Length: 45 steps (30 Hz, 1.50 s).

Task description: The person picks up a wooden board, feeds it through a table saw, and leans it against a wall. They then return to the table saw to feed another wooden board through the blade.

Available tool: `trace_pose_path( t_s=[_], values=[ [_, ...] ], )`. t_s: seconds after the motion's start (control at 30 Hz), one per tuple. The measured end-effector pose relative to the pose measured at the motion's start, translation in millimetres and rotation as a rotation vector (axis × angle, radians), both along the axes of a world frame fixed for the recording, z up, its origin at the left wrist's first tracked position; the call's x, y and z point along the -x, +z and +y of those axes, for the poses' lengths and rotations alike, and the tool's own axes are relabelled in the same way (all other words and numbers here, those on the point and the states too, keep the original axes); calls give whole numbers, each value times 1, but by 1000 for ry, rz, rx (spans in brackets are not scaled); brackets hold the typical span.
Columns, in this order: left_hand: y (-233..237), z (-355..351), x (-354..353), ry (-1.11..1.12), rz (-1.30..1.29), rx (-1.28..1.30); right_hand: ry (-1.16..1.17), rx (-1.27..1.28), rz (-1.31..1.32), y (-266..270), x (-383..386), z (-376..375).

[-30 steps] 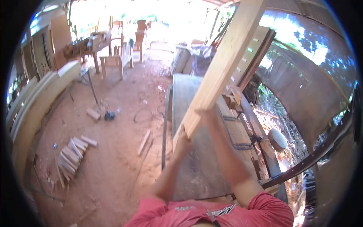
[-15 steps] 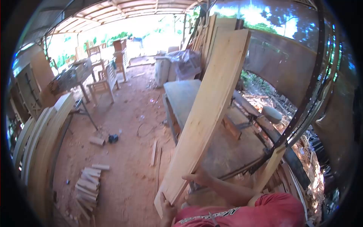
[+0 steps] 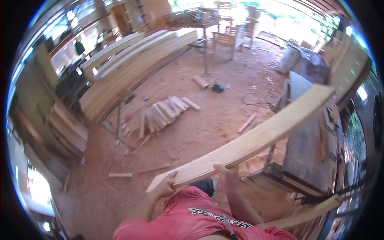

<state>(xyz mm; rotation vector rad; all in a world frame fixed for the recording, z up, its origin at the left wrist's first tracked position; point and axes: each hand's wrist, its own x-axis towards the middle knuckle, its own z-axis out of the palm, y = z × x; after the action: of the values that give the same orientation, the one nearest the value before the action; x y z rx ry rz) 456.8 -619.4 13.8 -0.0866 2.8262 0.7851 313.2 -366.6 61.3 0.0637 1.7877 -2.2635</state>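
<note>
A long pale wooden plank lies across both my hands in front of my body, its far end reaching up to the right. Near the plank's close end, my left hand is closed around the lower edge. Farther along, my right hand grips the same edge from beneath, with the thumb on the face. Part of the fingers of both hands is hidden behind the board.
At the left, long planks are stacked on a stand. Short wood offcuts lie heaped on the dirt floor. A workbench stands at the right, near the plank's far end. Wooden chairs are at the back.
My view has turned left, bringing the plank stack and offcuts toward the middle. The plank has gone from steeply raised to a lower slant, still held in both hands.
</note>
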Motion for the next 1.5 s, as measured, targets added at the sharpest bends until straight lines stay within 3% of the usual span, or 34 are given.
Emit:
trace_pose_path(
  t_s=[0.07, 0.13, 0.2, 0.27, 0.33, 0.47, 0.53, 0.57, 0.6, 0.63, 0.67, 0.7, 0.77, 0.9, 0.93, 0.97, 1.17, 1.23, 1.33, 1.37, 1.43, 1.47, 1.5],
  values=[
    [-2, -68, -10, -21, -260, -131, -27, 74, 42, -13, -13, -33],
    [10, -128, -30, 279, -403, -586, -23, 260, -48, -28, -18, -65],
    [-24, -180, -60, 595, -293, -349, 46, 275, -87, -36, -20, -88],
    [-24, -215, -84, 949, -608, 4, 102, 290, -128, -47, -13, -115],
    [-10, -242, -109, 1144, -576, -183, 235, 322, -282, -63, 2, -149],
    [-52, -282, -162, 1225, -643, -248, 336, 186, -412, -60, 41, -253],
    [-77, -301, -179, 1268, -547, -339, 391, 149, -438, -90, 75, -304],
    [-16, -297, -159, 1418, -417, -581, 418, 124, -441, -98, 89, -327],
    [-30, -309, -176, 1425, -426, -562, 443, 162, -348, -86, 101, -354],
    [-60, -318, -205, 1416, -195, -749, 484, 192, -434, -122, 129, -374],
    [-71, -336, -222, 1378, 39, -929, 517, 265, -451, -114, 149, -400],
    [-54, -346, -213, 1369, 32, -909, 548, 315, -447, -111, 174, -425],
    [-10, -338, -168, 1282, 763, -1120, 603, 413, -398, -69, 209, -483],
    [10, -363, -107, 1369, 761, -1209, 739, 594, -332, 5, 254, -579],
    [20, -370, -82, 1432, 908, -1176, 776, 618, -318, 14, 265, -600],
    [29, -381, -61, 1485, 1064, -1134, 816, 648, -298, 20, 278, -620],
    [41, -449, 18, 1495, 1274, -1064, 905, 692, -317, 7, 357, -722],
    [29, -490, 30, 1466, 1236, -1003, 878, 759, -356, 1, 382, -754],
    [57, -551, 72, 1533, 1133, -932, 815, 794, -418, -7, 429, -799],
    [66, -569, 88, 1616, 1075, -918, 795, 651, -386, -5, 445, -811],
    [64, -634, 103, 1448, 940, -914, 800, 382, -399, 9, 467, -826],
    [82, -644, 130, 1564, 929, -866, 1008, 291, -421, 21, 481, -819],
    [97, -657, 164, 1676, 913, -817, 1070, 287, -337, 7, 494, -824]
  ],
)
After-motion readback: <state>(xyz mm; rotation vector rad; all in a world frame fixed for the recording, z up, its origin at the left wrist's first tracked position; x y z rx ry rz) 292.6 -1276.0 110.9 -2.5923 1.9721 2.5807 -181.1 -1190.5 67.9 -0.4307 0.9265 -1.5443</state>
